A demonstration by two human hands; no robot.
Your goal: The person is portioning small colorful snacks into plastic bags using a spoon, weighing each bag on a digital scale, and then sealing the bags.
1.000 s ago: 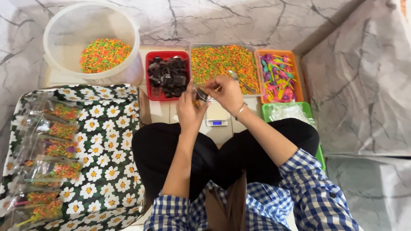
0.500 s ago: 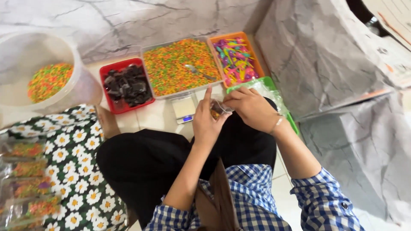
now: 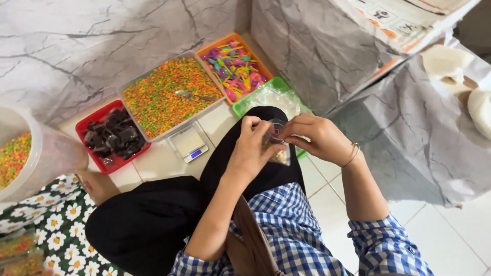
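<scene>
Both my hands hold a small clear plastic bag (image 3: 279, 148) with colourful bits inside, above my right knee. My left hand (image 3: 250, 148) grips its left side; my right hand (image 3: 312, 137), with a thin bracelet at the wrist, pinches the top edge. Behind it on the floor lie a clear tray of colourful sprinkles (image 3: 166, 94) with a metal spoon (image 3: 192, 95) in it, a small digital scale (image 3: 188, 143), a red tray of dark pieces (image 3: 113, 137), an orange tray of coloured little spoons (image 3: 235, 69) and a green tray of clear bags (image 3: 268, 97).
A large clear tub of sprinkles (image 3: 25, 153) stands at the left. A daisy-print cloth (image 3: 46, 225) carries filled bags (image 3: 20, 253) at the lower left. Marble-patterned sheeting (image 3: 358, 76) covers the wall and a box at the right. White floor tiles (image 3: 450, 240) lie at the lower right.
The view has swung to the right, so the trays shifted left and up. My hands with the bag came closer over my right knee, away from the scale.
</scene>
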